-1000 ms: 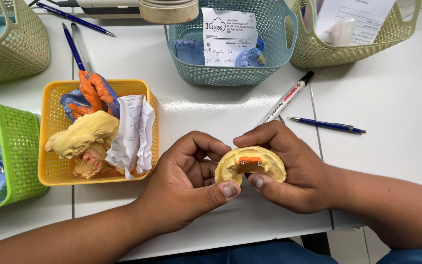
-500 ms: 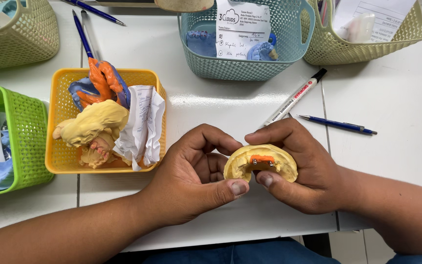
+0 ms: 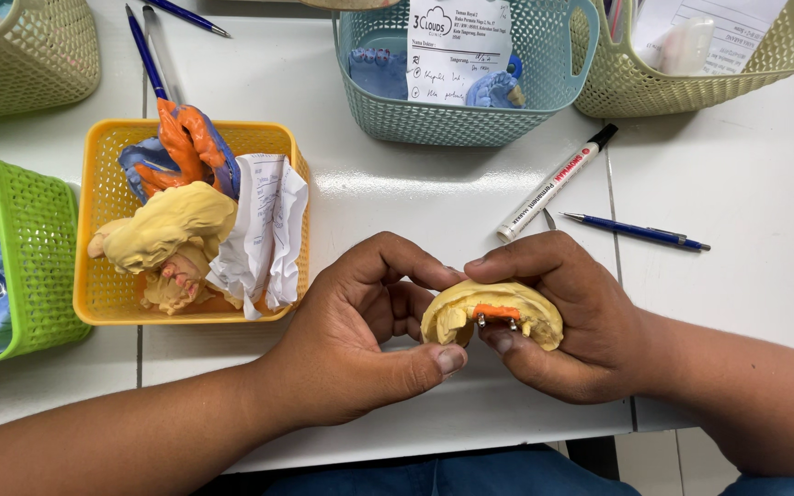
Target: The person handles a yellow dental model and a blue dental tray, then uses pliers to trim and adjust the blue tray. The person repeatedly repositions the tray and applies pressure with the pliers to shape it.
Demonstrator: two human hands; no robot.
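Observation:
I hold a pale yellow plaster dental cast [image 3: 480,308] over the white table [image 3: 397,197], close to its front edge. An orange plate with small metal wires sits on the cast. My right hand [image 3: 572,321] wraps the cast from the right, thumb pressed on the orange piece. My left hand [image 3: 360,335] cups the cast's left side, with thumb and fingertips touching it.
A yellow basket [image 3: 107,303] at the left holds yellow casts, orange and blue moulds and crumpled paper. A green basket [image 3: 20,266] is at the far left; a teal basket [image 3: 470,115] and beige baskets [image 3: 29,64] stand behind. A marker [image 3: 553,184] and blue pen [image 3: 636,232] lie right of centre.
Both hands keep hold of the cast. My right thumb has shifted slightly on the orange piece. The view has drifted a little, so the baskets appear further right.

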